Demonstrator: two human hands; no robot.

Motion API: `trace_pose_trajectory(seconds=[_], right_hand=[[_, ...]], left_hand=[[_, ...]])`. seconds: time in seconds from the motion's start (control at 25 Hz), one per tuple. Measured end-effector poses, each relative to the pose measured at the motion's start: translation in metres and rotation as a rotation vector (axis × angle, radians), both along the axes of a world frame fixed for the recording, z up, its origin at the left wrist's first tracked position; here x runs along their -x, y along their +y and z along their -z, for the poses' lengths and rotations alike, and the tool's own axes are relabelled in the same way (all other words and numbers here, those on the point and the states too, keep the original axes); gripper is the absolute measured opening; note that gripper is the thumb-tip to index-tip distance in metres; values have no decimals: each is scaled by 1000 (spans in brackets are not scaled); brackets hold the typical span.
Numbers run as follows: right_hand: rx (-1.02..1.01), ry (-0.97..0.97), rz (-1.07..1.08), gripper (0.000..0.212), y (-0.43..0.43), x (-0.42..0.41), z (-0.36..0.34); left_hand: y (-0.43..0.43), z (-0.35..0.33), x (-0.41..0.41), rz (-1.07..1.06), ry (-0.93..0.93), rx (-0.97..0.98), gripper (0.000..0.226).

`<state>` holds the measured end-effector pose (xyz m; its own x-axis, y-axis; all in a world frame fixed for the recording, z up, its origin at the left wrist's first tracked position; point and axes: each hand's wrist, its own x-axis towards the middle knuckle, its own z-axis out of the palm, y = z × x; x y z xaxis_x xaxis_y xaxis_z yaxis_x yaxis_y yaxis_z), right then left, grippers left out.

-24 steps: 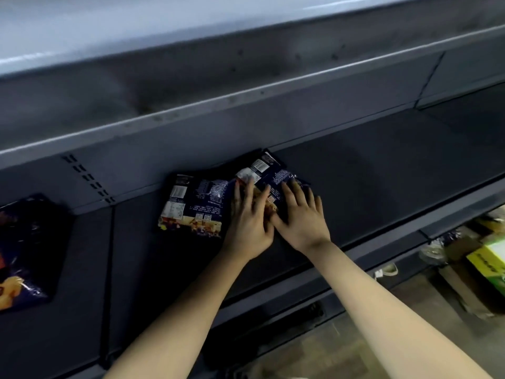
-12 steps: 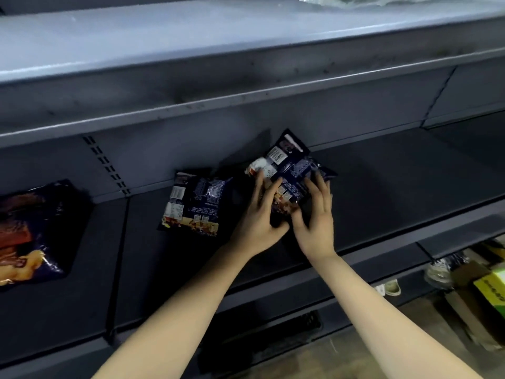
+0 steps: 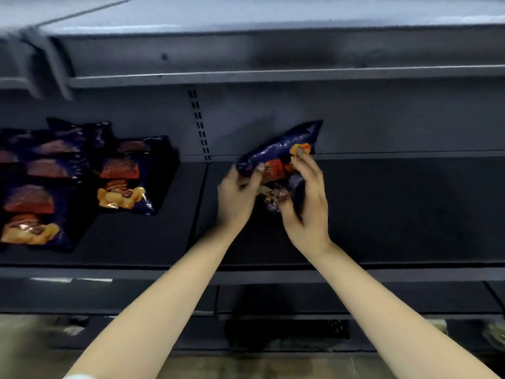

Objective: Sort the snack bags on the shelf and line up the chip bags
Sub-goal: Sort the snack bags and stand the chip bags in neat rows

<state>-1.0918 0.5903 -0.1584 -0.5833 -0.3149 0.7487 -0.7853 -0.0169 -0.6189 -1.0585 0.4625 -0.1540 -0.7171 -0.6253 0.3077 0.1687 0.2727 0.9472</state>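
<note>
Directly ahead of me, both my bare arms reach forward over a dark grey metal shelf [image 3: 396,209], and between my hands I hold a dark blue chip bag [image 3: 281,151] lifted off the shelf surface. My left hand [image 3: 237,192] grips the bag's lower left edge, fingers curled round it with the thumb pressed on the front. My right hand [image 3: 308,203] is half closed on the bag's right side: the fingertips touch the orange picture near its upper part, and the thumb tucks under the lower end. The bag is tilted, its top corner pointing up and to the right toward the shelf's back wall, its crumpled lower end sitting between my two palms. Motion blur softens the print, so I cannot read any wording. Well apart to the left, past a joint in the shelf, more dark blue chip bags lie flat with their fronts up: one single bag [image 3: 128,176] nearest my hands, and beside it, further left, an overlapping group of bags [image 3: 41,187] running out of the edge of view. A slotted upright strip [image 3: 200,127] runs up the back wall between those bags and the one I hold. An upper shelf [image 3: 273,77] spans the view above.
</note>
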Motion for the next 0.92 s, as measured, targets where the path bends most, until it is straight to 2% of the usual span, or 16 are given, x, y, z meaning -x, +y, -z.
trace_pose_trajectory(seconds=[0.08,0.16,0.24,0.32,0.36,0.44,0.56,0.68,0.76,0.88,0.92], right_hand=[[46,-106,21,50,-25,-6,-6],[32,-198,50,56,-49,-5,-9],[-58,-444,-45,69,-75,-2,-9],[-133,-808,-302,69,-107,-11,-9],[-119,-904,-441,63,-123,-18,-5],[-48,-958,-532,52,-154,-35,6],[-68,-1123,-480,32,-184,-57,11],[-70,-1280,-566,20,-201,-66,13],[35,-1321,-576,24,-208,-67,11],[113,-1167,-466,25,-217,-54,1],[107,-1057,-441,25,-218,-52,-6]], left_hand=[[-29,-10,-23,-141,7,-327,15],[-60,-13,-48,-220,32,-509,14],[-85,-16,-70,-208,46,-674,21],[-99,-13,-89,-160,-36,-762,25],[-104,-9,-98,-142,-99,-778,26],[-115,2,-115,-170,-200,-785,26],[-143,8,-137,-340,-237,-708,24],[-181,7,-153,-406,-45,-619,19],[-210,2,-162,-395,38,-409,16],[-244,-18,-168,-336,4,-24,7],[-251,-26,-167,-302,-62,118,14]])
